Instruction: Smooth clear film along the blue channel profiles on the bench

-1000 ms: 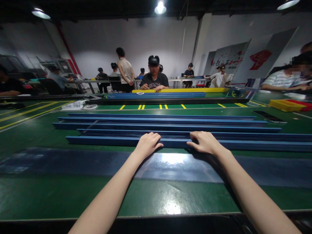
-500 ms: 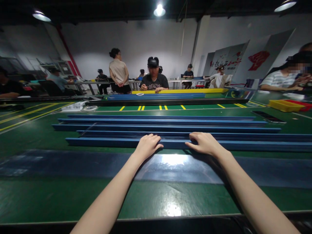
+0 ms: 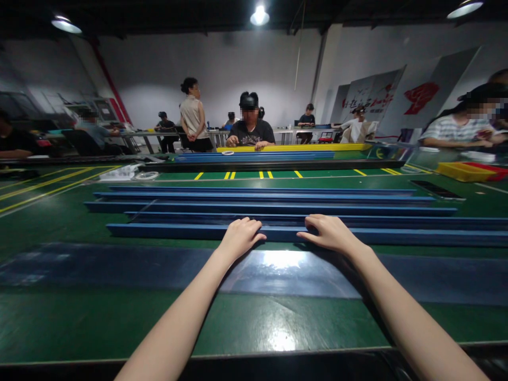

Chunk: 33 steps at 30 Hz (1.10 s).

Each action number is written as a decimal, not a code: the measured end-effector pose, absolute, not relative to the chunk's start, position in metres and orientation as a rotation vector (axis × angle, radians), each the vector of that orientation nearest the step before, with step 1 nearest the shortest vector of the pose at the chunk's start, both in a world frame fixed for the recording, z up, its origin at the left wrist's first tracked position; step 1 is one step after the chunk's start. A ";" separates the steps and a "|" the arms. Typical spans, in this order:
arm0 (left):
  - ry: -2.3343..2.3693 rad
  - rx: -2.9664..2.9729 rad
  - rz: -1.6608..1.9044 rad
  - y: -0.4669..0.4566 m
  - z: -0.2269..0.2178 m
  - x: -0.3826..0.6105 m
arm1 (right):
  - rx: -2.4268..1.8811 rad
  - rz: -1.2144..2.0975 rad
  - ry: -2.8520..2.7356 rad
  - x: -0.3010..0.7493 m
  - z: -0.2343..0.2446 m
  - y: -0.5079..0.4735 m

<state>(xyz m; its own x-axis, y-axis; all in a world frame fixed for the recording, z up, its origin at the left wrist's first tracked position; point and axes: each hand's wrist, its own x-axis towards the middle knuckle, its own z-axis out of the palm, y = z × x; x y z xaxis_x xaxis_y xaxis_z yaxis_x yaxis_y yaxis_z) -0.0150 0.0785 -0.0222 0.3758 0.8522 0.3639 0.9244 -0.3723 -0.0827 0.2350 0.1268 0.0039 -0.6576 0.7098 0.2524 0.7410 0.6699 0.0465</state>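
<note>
A long blue channel (image 3: 166,231) lies crosswise on the green table (image 3: 254,325), its two raised edges running left to right. My left hand (image 3: 241,235) grips its near wall, thumb on the near side and fingers curled over the top edge. Further right along that wall, my right hand (image 3: 331,233) holds it too, fingers bent inward and thumb pointing left. Part of each hand's fingertips is hidden behind the wall. In front of the channel lies a flat, glossy transparent strip (image 3: 119,267), passing under my forearms.
Behind the held channel are more blue channels (image 3: 278,209). A dark phone-like slab (image 3: 436,189) lies at right, near a yellow tray (image 3: 462,172). Farther back stretch a black bar (image 3: 270,166) and a yellow bar (image 3: 341,147), where a co-worker (image 3: 251,129) sits.
My right hand has slid slightly left along the channel; my left hand stays in place. In the background, the standing person has shifted a little to the right.
</note>
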 end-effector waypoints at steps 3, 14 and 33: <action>-1.575 -2.365 -0.374 0.079 -0.022 -0.015 | -1.170 -0.196 -2.666 0.235 0.003 0.127; -1.596 -2.371 -0.371 0.077 -0.019 -0.014 | -1.182 -0.186 -2.663 0.233 0.004 0.127; -1.609 -2.386 -0.356 0.078 -0.019 -0.013 | -1.191 -0.175 -2.668 0.233 0.005 0.126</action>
<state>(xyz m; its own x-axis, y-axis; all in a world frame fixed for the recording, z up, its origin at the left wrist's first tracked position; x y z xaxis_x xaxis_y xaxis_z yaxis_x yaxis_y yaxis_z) -0.0131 0.0775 -0.0189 0.3635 0.8704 0.3321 0.9292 -0.3640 -0.0630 0.2329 0.1263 0.0048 -0.6496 0.7206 0.2426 0.7461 0.6655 0.0211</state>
